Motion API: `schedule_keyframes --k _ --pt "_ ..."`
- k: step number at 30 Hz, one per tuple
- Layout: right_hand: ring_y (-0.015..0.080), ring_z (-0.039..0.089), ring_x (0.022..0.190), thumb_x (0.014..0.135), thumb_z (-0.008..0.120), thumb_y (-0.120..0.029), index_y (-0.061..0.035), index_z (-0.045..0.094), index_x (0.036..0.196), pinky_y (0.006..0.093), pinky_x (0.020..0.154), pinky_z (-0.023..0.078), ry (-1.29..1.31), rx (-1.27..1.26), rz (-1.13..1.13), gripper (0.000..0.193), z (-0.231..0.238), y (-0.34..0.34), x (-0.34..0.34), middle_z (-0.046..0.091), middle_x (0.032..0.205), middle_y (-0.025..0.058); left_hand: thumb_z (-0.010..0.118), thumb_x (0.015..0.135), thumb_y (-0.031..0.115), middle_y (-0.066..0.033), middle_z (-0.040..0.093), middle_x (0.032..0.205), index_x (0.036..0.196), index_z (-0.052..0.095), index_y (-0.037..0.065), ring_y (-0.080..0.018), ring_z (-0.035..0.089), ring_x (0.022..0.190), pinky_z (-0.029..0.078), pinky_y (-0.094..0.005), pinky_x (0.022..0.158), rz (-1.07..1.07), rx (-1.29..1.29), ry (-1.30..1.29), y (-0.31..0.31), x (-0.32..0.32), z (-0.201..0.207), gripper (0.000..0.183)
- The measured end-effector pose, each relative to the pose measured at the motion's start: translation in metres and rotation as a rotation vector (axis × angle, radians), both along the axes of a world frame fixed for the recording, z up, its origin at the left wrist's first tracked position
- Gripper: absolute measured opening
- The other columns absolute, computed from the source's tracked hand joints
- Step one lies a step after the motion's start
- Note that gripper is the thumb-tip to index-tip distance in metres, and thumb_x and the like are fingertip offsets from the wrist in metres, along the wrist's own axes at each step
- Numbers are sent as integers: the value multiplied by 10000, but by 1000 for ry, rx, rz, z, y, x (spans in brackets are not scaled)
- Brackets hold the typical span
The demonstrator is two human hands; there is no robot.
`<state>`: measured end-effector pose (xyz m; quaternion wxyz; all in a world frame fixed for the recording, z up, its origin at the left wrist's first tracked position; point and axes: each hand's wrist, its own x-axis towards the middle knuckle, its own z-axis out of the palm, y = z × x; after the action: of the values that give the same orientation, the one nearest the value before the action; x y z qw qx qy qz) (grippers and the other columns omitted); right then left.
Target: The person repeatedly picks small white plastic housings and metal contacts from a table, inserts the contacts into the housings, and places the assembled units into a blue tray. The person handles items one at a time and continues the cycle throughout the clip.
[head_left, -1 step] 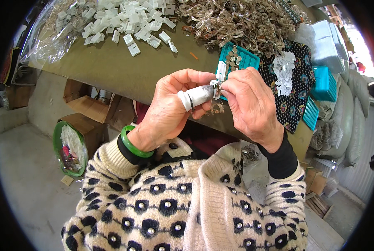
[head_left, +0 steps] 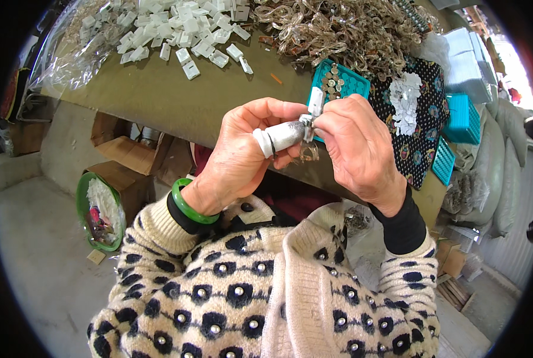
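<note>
My left hand [head_left: 233, 140] is closed in a pinch on a small white hinged plastic case [head_left: 316, 102], its lid part tilted up. A white finger cot [head_left: 280, 137], smudged grey at the tip and ringed by a dark band, covers my left thumb, which presses against the case. My right hand [head_left: 362, 143] has its thumb and forefinger pinched together at the case's right side; whatever lies between them is hidden. Below the case hangs a clear loop of wire [head_left: 309, 153]. Just behind my hands sits a teal tray [head_left: 356, 86] with several button cells [head_left: 333, 79].
White plastic cases [head_left: 186, 30] are heaped at the back left, beside a tangle of clear wires [head_left: 338, 33]. To the right, thin white pieces [head_left: 405, 101] lie on a dark patterned cloth [head_left: 420, 152], near stacked teal trays [head_left: 462, 119]. A green basket [head_left: 82, 206] stands on the floor.
Almost nothing differs. The white case's upright part has tipped very slightly, and my right fingers have shifted a little at its side.
</note>
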<state>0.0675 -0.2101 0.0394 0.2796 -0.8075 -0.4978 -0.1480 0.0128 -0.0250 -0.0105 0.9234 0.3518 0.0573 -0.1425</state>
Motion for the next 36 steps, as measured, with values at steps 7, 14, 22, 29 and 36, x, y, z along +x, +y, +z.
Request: schedule_keyframes --k 7,14,22,29,36 --pt "154 596 870 871 665 33 -11 581 949 276 716 484 1000 281 -116 123 10 -5 -10 586 962 79 653 908 12 -58 682 851 1060 667 3 -81 613 647 442 -188 506 -17 0 -60 0 -1 11 152" --pt "113 585 930 884 692 2 -11 504 1182 239 822 486 1716 814 -16 352 5 3 -19 593 1054 57 669 912 59 -70 692 890 1052 655 18 -93 634 673 466 -187 534 -6 114 -173 0 -7 15 146" --pt "166 660 982 932 649 -37 30 597 1232 279 885 519 1196 712 -172 312 -7 16 -14 682 1098 116 675 921 143 -116 691 946 1066 639 53 -137 639 701 429 -200 508 -7 -45 -77 3 -4 2 175" --pt "160 687 907 933 640 4 44 613 1112 264 817 551 878 665 -322 186 -11 27 -22 713 977 140 676 918 161 -127 690 988 1127 606 35 -205 703 838 467 -228 526 -48 -177 -34 11 -2 0 253" --pt "233 695 753 840 677 80 8 617 985 296 675 561 84 537 -228 172 -27 45 -18 699 902 126 666 917 138 -85 678 962 1086 625 37 -117 613 697 461 -220 520 30 -86 -109 9 -6 -5 202"
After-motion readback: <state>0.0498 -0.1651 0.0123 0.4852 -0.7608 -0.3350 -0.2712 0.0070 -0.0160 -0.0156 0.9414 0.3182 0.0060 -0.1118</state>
